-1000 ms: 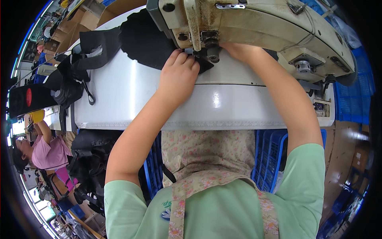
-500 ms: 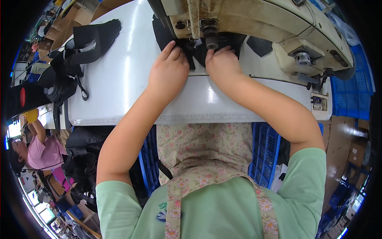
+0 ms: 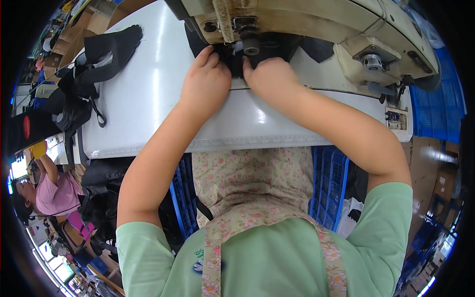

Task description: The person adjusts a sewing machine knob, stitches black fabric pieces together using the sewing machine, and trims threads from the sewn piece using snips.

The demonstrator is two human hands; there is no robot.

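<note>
A black fabric piece (image 3: 236,68) lies beneath the needle area of a beige sewing machine (image 3: 316,22). My left hand (image 3: 206,78) rests on its near left part, fingers bent and pressed down close to the presser. On the other side, my right hand (image 3: 272,78) has its thumb by the round metal roller (image 3: 251,47) and its other fingers curled over the fabric. The fingertips of the right hand are mostly hidden. Part of the fabric is hidden behind the machine head and my hands.
Black strapped fabric pieces (image 3: 111,52) hang over the left end of the white table (image 3: 133,114). Another black scrap (image 3: 317,49) lies right of the needle. Blue crates (image 3: 329,190) stand below and at the right. A person in a pink top (image 3: 58,193) is at far left.
The whole view has shifted slightly, with the machine farther left in it. My left hand sits a little closer to the needle. The right hand's fingers are more curled.
</note>
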